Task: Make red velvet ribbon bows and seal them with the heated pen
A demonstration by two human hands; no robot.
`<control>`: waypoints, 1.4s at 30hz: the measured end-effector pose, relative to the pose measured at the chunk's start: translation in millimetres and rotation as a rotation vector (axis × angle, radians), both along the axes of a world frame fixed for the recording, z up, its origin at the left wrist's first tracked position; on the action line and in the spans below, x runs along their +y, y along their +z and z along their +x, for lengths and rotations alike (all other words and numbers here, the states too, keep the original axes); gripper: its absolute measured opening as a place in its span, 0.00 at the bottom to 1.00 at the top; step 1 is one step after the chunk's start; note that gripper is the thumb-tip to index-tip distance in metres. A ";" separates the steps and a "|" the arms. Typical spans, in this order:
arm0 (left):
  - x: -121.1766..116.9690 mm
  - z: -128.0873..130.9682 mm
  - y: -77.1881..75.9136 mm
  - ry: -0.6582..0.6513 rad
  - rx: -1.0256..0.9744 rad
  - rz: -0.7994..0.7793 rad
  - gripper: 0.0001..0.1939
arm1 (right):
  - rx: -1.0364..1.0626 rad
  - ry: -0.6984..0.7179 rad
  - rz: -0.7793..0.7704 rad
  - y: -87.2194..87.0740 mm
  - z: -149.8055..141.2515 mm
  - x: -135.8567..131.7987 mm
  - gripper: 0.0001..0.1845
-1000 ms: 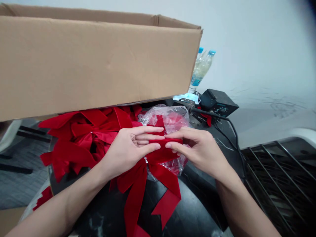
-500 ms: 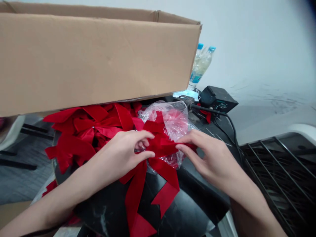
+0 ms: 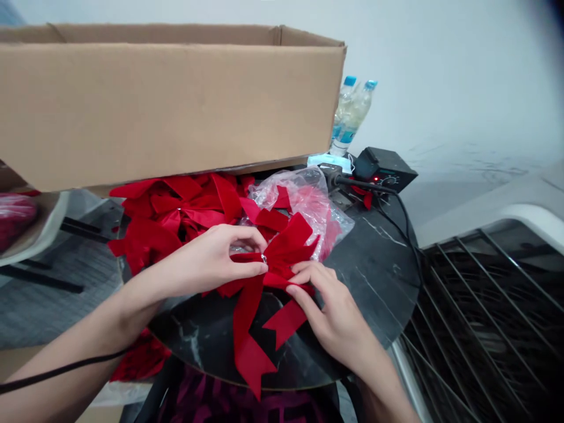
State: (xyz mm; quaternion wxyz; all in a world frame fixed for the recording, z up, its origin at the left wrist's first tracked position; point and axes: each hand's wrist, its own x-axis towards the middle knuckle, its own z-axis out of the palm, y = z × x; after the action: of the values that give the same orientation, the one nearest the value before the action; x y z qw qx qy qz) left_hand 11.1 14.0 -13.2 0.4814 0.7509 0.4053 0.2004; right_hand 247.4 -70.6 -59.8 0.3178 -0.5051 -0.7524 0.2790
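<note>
black tabletop [image 3: 374, 264], red bow [image 3: 281, 258], loops [image 3: 296, 232] crosswise, long tails [image 3: 252, 358] pointing nearward, left hand [image 3: 215, 258] and right hand [image 3: 337, 308], each grip pinching it

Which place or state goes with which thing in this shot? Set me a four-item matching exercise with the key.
Things:
1. left hand
2. right hand
3. bottles
4. black unit

Places or states:
A. pinching the red bow on its right side
B. a small red light is lit on it
C. at the bow's silvery middle
D. blue-capped, by the wall

Pairs: 1-C; 2-A; 3-D; 4-B
</note>
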 end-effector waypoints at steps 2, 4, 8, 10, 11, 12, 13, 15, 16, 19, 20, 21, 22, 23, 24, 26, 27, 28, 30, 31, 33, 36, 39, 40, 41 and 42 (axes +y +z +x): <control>-2.7 0.2 7.6 -0.065 -0.077 -0.145 0.08 | 0.016 0.008 0.005 14.6 9.1 0.9 0.03; -3.7 3.5 11.5 -0.120 -0.099 -0.290 0.08 | 0.004 0.026 0.010 30.4 21.4 3.8 0.03; -1.1 15.0 7.3 -0.118 -0.207 -0.453 0.10 | -0.063 -0.035 0.101 45.3 47.5 17.1 0.04; 0.9 21.2 0.9 -0.019 -0.305 -0.479 0.11 | -0.083 -0.195 0.222 41.8 56.5 20.1 0.03; 1.7 24.2 -2.8 0.038 -0.351 -0.489 0.11 | -0.057 -0.301 0.273 38.6 58.3 18.7 0.03; 2.4 27.1 -6.6 0.084 -0.395 -0.495 0.11 | 0.011 -0.404 0.298 35.1 57.5 15.5 0.03; 2.8 30.1 -10.3 0.114 -0.435 -0.495 0.11 | 0.112 -0.480 0.281 31.8 53.6 11.2 0.04; 3.1 35.7 -17.0 0.135 -0.502 -0.483 0.12 | 0.358 -0.519 0.146 26.3 37.2 2.4 0.04; 3.0 38.3 -19.9 0.138 -0.522 -0.470 0.12 | 0.452 -0.478 0.059 24.1 26.0 -0.2 0.04; 2.0 43.2 -25.8 0.132 -0.514 -0.402 0.11 | 0.583 -0.379 -0.089 19.1 -6.8 3.6 0.06; 1.7 43.7 -26.9 0.122 -0.497 -0.381 0.10 | 0.602 -0.370 -0.119 17.6 -14.4 8.0 0.07; 1.3 43.5 -27.7 0.114 -0.480 -0.364 0.10 | 0.617 -0.368 -0.151 16.0 -19.6 12.8 0.08; 1.1 42.9 -28.3 0.109 -0.465 -0.350 0.10 | 0.628 -0.371 -0.184 14.6 -22.5 17.4 0.08; 0.9 42.0 -28.8 0.109 -0.458 -0.336 0.10 | 0.635 -0.375 -0.216 13.2 -23.8 21.2 0.09; 0.9 40.9 -29.2 0.109 -0.455 -0.323 0.10 | 0.639 -0.380 -0.243 12.0 -23.9 23.8 0.09; 0.8 38.9 -30.0 0.096 -0.464 -0.299 0.10 | 0.636 -0.391 -0.269 10.5 -22.7 25.3 0.10; 0.7 38.0 -30.4 0.081 -0.472 -0.290 0.10 | 0.632 -0.395 -0.269 10.2 -22.2 24.6 0.10; 0.3 37.5 -30.7 0.070 -0.478 -0.277 0.10 | 0.630 -0.397 -0.263 10.1 -22.1 23.2 0.10; -1.1 37.2 -31.1 0.077 -0.475 -0.209 0.08 | 0.628 -0.402 -0.245 10.4 -22.8 20.2 0.10; -2.2 37.5 -31.1 0.093 -0.465 -0.155 0.06 | 0.629 -0.404 -0.238 10.5 -23.4 19.1 0.10; -4.9 38.8 -31.1 0.136 -0.448 -0.063 0.03 | 0.630 -0.409 -0.230 10.4 -24.7 18.4 0.09; -9.3 41.8 -31.3 0.209 -0.467 -0.080 0.05 | 0.641 -0.413 -0.220 9.0 -26.0 19.5 0.08; -12.0 43.9 -32.7 0.349 -0.550 -0.211 0.12 | 0.679 -0.421 -0.210 6.4 -27.6 19.9 0.08; -12.4 44.2 -33.5 0.393 -0.583 -0.251 0.15 | 0.692 -0.432 -0.199 5.4 -28.4 19.6 0.08; -12.6 44.3 -34.4 0.427 -0.616 -0.286 0.17 | 0.701 -0.448 -0.182 4.3 -29.3 19.1 0.08; -12.6 44.3 -35.4 0.444 -0.643 -0.314 0.17 | 0.706 -0.467 -0.161 3.2 -30.2 18.5 0.07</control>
State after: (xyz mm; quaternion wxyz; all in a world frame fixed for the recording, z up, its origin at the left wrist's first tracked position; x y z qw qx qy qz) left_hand 55.4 1.3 -48.6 0.6369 0.4622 0.4120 0.4593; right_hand 217.2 -52.0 -56.5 0.5698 -0.5586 -0.4389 0.4131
